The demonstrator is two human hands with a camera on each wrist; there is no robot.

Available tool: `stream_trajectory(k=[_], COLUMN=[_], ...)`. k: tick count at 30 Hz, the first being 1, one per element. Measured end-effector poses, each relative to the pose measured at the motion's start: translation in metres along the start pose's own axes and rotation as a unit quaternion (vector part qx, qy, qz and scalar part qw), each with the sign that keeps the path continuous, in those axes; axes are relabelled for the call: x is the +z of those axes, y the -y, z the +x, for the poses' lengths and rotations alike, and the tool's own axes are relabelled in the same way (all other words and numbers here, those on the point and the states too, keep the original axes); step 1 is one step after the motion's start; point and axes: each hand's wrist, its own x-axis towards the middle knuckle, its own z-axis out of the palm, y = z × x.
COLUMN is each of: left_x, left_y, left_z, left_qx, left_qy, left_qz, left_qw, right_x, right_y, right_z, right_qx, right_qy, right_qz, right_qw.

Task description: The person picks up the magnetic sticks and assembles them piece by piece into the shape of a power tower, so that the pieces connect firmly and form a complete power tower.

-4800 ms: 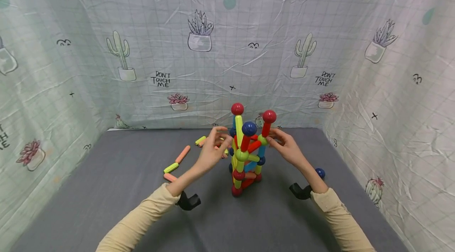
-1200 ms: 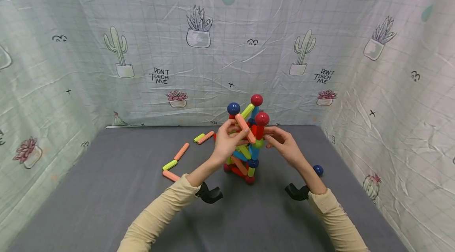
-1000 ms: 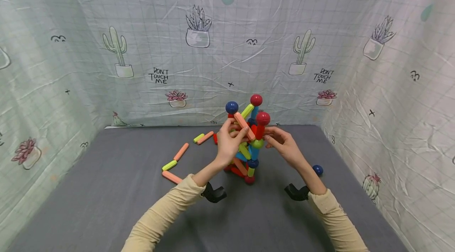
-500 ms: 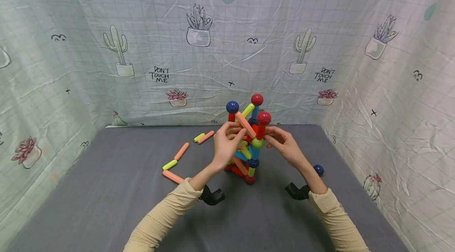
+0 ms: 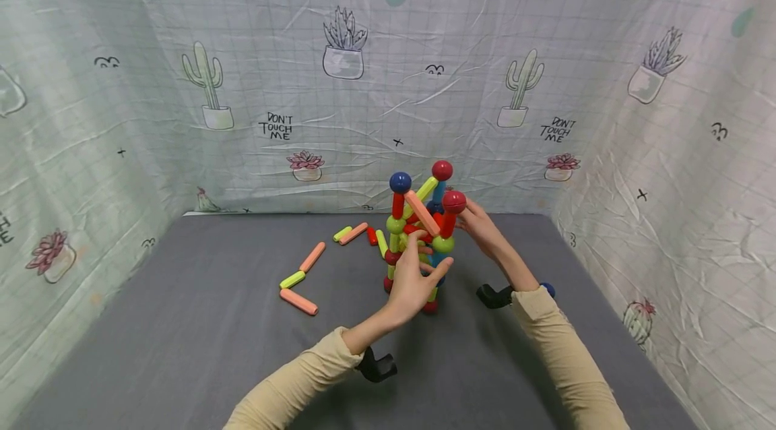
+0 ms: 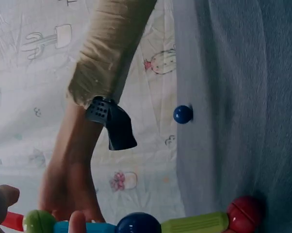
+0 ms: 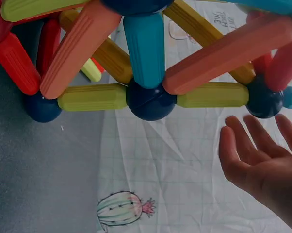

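A tower of coloured magnetic rods and balls stands on the table. A salmon rod slants near its top, from under a blue ball to a lime ball. My left hand is at the tower's front with thumb and fingers spread, overlapping its middle. Behind the right side is my right hand, partly hidden by the tower. In the right wrist view, its loosely bent fingers come right up to a dark blue ball and pinch nothing.
Loose salmon rods, lime rods and a red rod lie left of and behind the tower. A loose blue ball is on the table to the right. A printed curtain surrounds the table.
The tower has been turned, and the salmon rod now spans its top. My left hand has let go of that rod and dropped lower. My right hand has shifted back behind the tower.
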Motion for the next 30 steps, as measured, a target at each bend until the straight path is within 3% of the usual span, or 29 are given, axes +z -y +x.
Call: stream_trajectory(k=[3, 8, 13, 17, 23, 30], left_x=[0.002, 0.001, -0.009, -0.024, -0.056, -0.094], left_y=[-0.001, 0.001, 0.001, 0.001, 0.009, 0.005], left_z=[0.005, 0.012, 0.012, 0.008, 0.005, 0.011], left_qx=[-0.008, 0.027, 0.045, 0.034, 0.027, -0.022], left_qy=[-0.008, -0.028, -0.005, 0.020, 0.023, 0.032], left_qz=[0.026, 0.067, 0.063, 0.057, 0.039, -0.008], left_qw=[0.9996, 0.9970, 0.9970, 0.9976, 0.9986, 0.9992], right_x=[0.004, 0.005, -0.001, -0.007, -0.012, 0.002], right_y=[0.004, 0.003, -0.001, 0.002, 0.007, 0.011], right_z=[0.001, 0.000, -0.004, -0.014, -0.034, -0.048], right_qx=[0.015, 0.016, 0.003, 0.002, 0.000, -0.023], right_qy=[0.027, 0.021, 0.015, 0.021, 0.034, 0.072], right_qz=[-0.013, -0.028, -0.027, -0.052, -0.109, -0.095], right_qw=[0.9994, 0.9992, 0.9995, 0.9984, 0.9935, 0.9926])
